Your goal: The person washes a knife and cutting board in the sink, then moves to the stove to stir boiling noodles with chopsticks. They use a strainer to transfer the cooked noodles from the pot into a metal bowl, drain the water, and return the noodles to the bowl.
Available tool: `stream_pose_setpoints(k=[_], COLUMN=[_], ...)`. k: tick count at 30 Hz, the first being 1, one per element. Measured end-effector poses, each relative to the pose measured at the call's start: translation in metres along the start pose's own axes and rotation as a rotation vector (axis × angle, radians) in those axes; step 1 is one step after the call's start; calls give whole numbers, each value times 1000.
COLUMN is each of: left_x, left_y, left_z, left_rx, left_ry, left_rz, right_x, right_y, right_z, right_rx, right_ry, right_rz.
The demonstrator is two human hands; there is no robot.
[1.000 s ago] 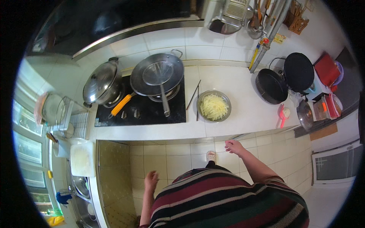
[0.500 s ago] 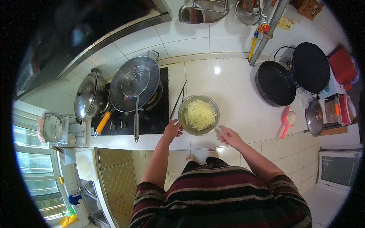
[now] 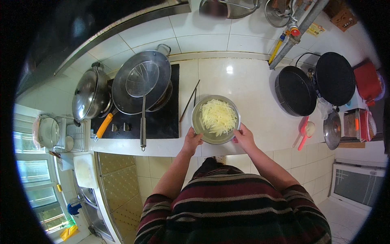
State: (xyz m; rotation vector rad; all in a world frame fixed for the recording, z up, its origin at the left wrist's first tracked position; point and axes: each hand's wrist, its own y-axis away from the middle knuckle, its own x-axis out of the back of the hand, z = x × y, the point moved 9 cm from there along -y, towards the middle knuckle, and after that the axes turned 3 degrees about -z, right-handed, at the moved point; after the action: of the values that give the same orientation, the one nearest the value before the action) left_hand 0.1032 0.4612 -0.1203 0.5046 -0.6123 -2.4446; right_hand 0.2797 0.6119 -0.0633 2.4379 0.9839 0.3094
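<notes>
A round metal bowl (image 3: 217,141) sits at the front of the white counter, with pale yellow-white thin shreds (image 3: 218,117) heaped inside it. My left hand (image 3: 192,140) grips its rim at the lower left. On the opposite side, my right hand (image 3: 243,137) closes on the rim, thumb on top. Just left of the bowl lies a pair of dark chopsticks (image 3: 189,101), touched by neither hand.
On the black stove (image 3: 162,132) at left rest a wok (image 3: 122,95) holding a long-handled mesh strainer (image 3: 143,118) and a lidded pot (image 3: 90,95). To the right are an opened black electric pan (image 3: 297,91), a pink scoop (image 3: 304,132) and a glass lid (image 3: 332,130).
My right hand has moved in from beside the bowl to its rim. My left hand has taken hold of the rim too. The whole view has shifted slightly.
</notes>
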Motion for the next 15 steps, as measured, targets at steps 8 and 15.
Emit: stream_pose_setpoints(k=[8,15], left_x=[-33,-33], left_y=[9,13], left_z=[40,56], left_rx=[-60,-49], left_ry=[180,195], left_rz=[-192,-230], right_x=[14,11], right_y=[31,35], right_z=[-59,-66], right_rx=[128,67], right_ry=[61,83], right_rz=[94,95])
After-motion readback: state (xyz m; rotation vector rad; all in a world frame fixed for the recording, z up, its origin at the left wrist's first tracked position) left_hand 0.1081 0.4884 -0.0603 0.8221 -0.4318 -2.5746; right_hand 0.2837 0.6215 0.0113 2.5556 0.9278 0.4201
